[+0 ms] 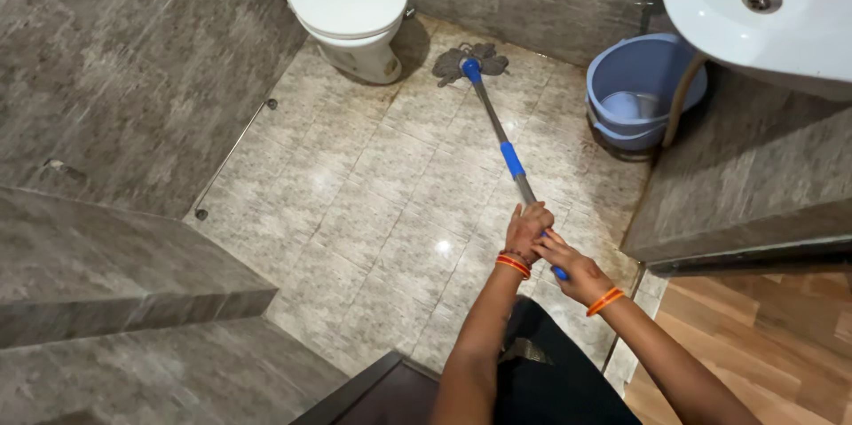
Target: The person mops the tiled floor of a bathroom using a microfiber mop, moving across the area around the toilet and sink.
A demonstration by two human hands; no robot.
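Both hands grip the mop handle (506, 154), the left hand (526, 230) higher than the right hand (572, 267), its length running away toward the mop head (470, 61) on the floor (373, 212) beside the toilet (351, 8).

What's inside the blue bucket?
Inside the blue bucket sits a smaller pale blue tub or mug, and a hose dips over the rim. The white sink hides the bucket's right side, so anything there stays unseen.

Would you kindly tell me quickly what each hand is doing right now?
Left hand: closed around the mop handle.
Right hand: closed on the handle's lower end, just behind the left.
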